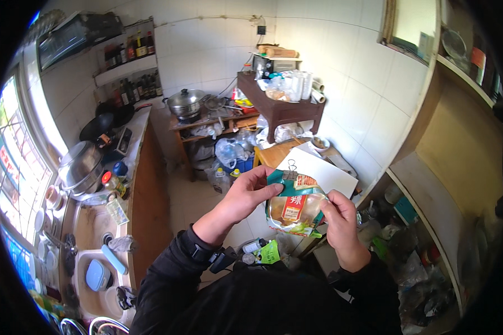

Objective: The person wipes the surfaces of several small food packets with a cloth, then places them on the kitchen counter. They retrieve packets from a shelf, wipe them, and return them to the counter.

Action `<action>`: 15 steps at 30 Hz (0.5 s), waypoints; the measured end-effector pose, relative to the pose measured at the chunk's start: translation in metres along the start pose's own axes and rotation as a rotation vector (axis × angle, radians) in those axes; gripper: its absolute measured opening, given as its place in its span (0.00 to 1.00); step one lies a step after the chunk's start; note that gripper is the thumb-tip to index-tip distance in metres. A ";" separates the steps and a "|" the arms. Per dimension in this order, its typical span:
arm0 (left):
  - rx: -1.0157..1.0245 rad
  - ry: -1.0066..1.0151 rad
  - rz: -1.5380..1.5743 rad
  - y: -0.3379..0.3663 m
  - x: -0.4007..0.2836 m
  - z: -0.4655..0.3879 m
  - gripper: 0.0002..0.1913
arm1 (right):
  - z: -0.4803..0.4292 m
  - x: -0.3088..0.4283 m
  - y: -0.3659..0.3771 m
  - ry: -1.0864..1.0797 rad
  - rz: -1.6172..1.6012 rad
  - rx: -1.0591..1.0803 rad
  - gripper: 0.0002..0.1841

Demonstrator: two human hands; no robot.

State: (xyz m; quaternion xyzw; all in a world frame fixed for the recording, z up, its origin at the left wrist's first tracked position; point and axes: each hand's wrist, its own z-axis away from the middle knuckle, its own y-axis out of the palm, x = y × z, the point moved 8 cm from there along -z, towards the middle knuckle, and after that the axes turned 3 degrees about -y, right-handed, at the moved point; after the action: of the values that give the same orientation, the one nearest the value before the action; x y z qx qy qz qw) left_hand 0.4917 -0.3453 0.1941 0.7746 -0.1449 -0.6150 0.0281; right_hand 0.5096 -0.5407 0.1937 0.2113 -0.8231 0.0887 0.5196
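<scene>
Both my hands hold up a green food packet (pixel 295 207) with a transparent front, printed writing and a red label. Its top is folded over, and a black binder clip (pixel 290 173) grips the fold. My left hand (pixel 253 192) pinches the packet's upper left corner, thumb in front. At the right edge, my right hand (pixel 343 224) grips the side between thumb and fingers. Something yellowish shows through the clear part. Behind the packet lies a white board or sheet (pixel 325 171) on a wooden surface.
A counter with a double sink (pixel 125 268) runs along the left, bearing a steel pot (pixel 81 165) and jars. Ahead stand a lidded pot (pixel 186 102) and a dark wooden table (pixel 276 106) loaded with bags. Shelves (pixel 423 226) full of plastic bags line the right.
</scene>
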 end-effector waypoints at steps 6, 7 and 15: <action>-0.133 0.014 0.019 -0.034 -0.001 0.018 0.07 | -0.014 -0.013 0.034 0.028 -0.009 0.101 0.12; -0.155 0.013 0.020 -0.039 -0.001 0.021 0.07 | -0.015 -0.016 0.038 0.040 -0.020 0.109 0.12; -0.243 0.030 0.023 -0.070 -0.006 0.033 0.05 | -0.024 -0.035 0.064 0.126 -0.104 0.165 0.12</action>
State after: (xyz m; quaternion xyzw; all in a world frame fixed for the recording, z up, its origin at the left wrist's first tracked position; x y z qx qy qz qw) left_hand 0.4726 -0.2722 0.1758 0.7728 -0.0778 -0.6161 0.1310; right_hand 0.5142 -0.4662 0.1780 0.2898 -0.7666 0.1422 0.5550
